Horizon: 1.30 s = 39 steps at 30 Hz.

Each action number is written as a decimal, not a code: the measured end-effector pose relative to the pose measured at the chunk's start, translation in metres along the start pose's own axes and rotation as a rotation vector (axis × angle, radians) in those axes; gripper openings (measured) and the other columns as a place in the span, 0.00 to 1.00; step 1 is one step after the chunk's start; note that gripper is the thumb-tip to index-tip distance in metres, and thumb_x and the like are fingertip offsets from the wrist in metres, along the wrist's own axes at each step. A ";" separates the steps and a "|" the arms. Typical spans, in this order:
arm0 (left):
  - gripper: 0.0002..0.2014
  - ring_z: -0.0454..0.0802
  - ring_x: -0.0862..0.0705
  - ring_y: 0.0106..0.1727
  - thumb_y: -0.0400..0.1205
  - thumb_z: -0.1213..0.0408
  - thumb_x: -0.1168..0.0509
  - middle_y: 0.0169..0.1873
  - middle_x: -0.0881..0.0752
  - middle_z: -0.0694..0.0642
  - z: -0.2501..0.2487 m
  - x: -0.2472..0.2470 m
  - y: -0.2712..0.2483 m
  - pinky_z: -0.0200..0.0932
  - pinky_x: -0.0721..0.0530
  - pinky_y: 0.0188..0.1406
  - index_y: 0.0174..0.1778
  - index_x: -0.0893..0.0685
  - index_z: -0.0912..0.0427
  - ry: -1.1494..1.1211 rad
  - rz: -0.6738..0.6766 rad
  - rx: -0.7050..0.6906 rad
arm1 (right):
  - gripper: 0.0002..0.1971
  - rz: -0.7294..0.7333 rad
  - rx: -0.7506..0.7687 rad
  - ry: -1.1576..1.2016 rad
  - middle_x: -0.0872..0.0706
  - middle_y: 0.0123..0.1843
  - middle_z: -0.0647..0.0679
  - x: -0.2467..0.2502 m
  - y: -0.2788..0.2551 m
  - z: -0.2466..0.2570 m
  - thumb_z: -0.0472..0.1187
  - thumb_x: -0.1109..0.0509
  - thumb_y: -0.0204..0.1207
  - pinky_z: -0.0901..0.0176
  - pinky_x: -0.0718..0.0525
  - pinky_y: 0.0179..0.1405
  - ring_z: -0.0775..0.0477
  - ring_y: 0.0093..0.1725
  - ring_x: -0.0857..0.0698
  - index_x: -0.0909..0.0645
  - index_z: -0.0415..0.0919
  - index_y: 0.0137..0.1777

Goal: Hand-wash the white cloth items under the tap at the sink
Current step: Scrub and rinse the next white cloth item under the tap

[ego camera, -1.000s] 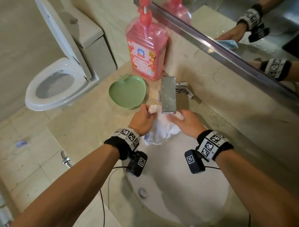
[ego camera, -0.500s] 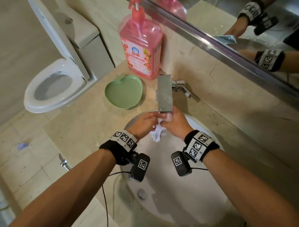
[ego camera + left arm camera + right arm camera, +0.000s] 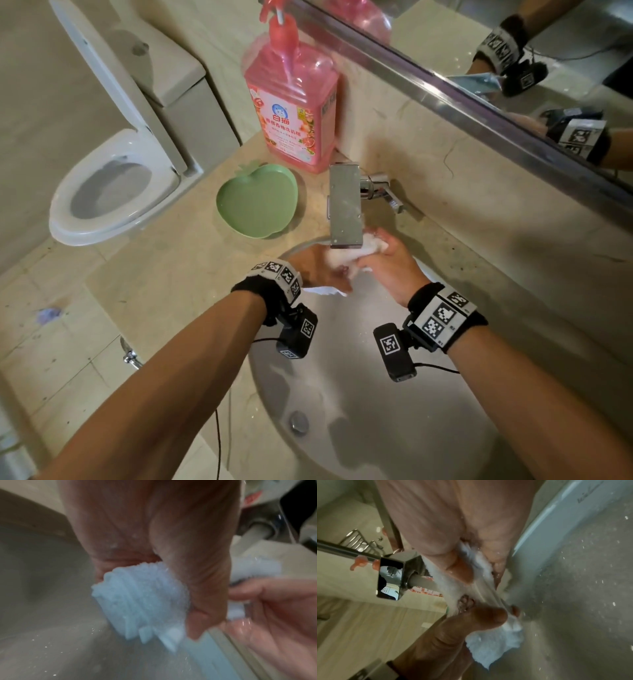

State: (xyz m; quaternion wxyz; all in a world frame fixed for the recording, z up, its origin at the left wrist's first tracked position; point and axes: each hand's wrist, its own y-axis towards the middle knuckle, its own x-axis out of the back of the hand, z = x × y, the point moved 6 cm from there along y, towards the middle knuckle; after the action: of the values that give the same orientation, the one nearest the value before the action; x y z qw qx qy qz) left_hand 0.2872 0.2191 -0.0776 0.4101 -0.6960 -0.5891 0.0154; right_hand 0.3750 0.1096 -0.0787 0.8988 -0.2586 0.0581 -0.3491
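A wet white cloth (image 3: pixel 356 255) is stretched between both hands right under the square chrome tap (image 3: pixel 345 205), over the back of the sink (image 3: pixel 370 428). My left hand (image 3: pixel 320 270) grips its near end, and a bunched tail (image 3: pixel 142 601) sticks out below the fist. My right hand (image 3: pixel 394 260) grips the far end, thumb pressed on the cloth (image 3: pixel 481 574). Water drops spray around the cloth in both wrist views. The tap spout (image 3: pixel 392 578) is just beside the right hand.
A pink pump bottle of detergent (image 3: pixel 294 113) stands behind the tap, and a green apple-shaped dish (image 3: pixel 257 202) lies left of it on the stone counter (image 3: pixel 171 274). A toilet (image 3: pixel 109 192) is at the left. A mirror (image 3: pixel 513 68) runs along the back wall.
The cloth, loose and spread a second ago, was squeezed into a small bundle and is now pulled out lengthwise between the hands, the right hand having moved back to the right under the tap.
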 end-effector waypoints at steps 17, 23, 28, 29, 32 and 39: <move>0.10 0.57 0.15 0.38 0.77 0.58 0.29 0.41 0.12 0.57 -0.013 0.013 -0.003 0.46 0.21 0.34 0.49 0.12 0.60 0.748 -0.278 0.147 | 0.27 0.216 0.127 -0.916 0.12 0.53 0.54 -0.033 0.009 0.008 0.51 0.16 0.61 0.57 0.13 0.45 0.50 0.51 0.12 0.16 0.50 0.62; 0.16 0.57 0.16 0.39 0.81 0.55 0.49 0.44 0.12 0.55 -0.016 0.001 0.011 0.46 0.21 0.36 0.47 0.17 0.57 0.697 -0.252 0.147 | 0.09 0.159 0.339 -1.235 0.11 0.42 0.52 -0.033 0.017 0.002 0.49 0.27 0.72 0.60 0.15 0.43 0.44 0.44 0.10 0.18 0.53 0.52; 0.24 0.55 0.16 0.42 0.75 0.48 0.52 0.47 0.12 0.55 -0.015 -0.007 0.021 0.46 0.18 0.40 0.56 0.17 0.54 0.741 -0.225 0.094 | 0.04 0.158 0.355 -1.315 0.13 0.34 0.51 -0.031 0.016 -0.003 0.47 0.30 0.70 0.63 0.20 0.33 0.48 0.33 0.16 0.21 0.51 0.38; 0.22 0.55 0.14 0.45 0.77 0.47 0.48 0.49 0.12 0.54 -0.012 -0.006 0.022 0.47 0.16 0.42 0.58 0.17 0.52 0.745 -0.214 0.105 | 0.05 0.166 0.349 -1.308 0.15 0.32 0.53 -0.030 0.018 -0.003 0.47 0.29 0.71 0.64 0.23 0.32 0.49 0.33 0.17 0.22 0.51 0.36; 0.16 0.55 0.14 0.44 0.78 0.48 0.35 0.47 0.12 0.54 -0.008 0.000 0.018 0.46 0.15 0.41 0.56 0.15 0.53 0.678 -0.233 0.151 | 0.07 0.169 0.312 -1.280 0.17 0.34 0.53 -0.026 0.022 -0.002 0.51 0.27 0.72 0.61 0.22 0.34 0.48 0.37 0.16 0.20 0.50 0.41; 0.33 0.49 0.18 0.57 0.76 0.44 0.29 0.65 0.17 0.55 0.018 0.009 -0.006 0.38 0.28 0.53 0.75 0.26 0.55 0.042 -0.229 0.135 | 0.24 0.337 0.439 -0.946 0.14 0.69 0.48 -0.027 0.005 0.018 0.44 0.25 0.75 0.53 0.20 0.69 0.46 0.69 0.17 0.18 0.50 0.72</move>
State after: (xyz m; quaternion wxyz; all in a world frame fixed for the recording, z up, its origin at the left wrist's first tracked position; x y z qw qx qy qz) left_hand 0.2760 0.2364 -0.0817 0.4672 -0.5953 -0.6536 -0.0064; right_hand 0.3627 0.1385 -0.0682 0.9031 -0.1808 -0.3863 -0.0499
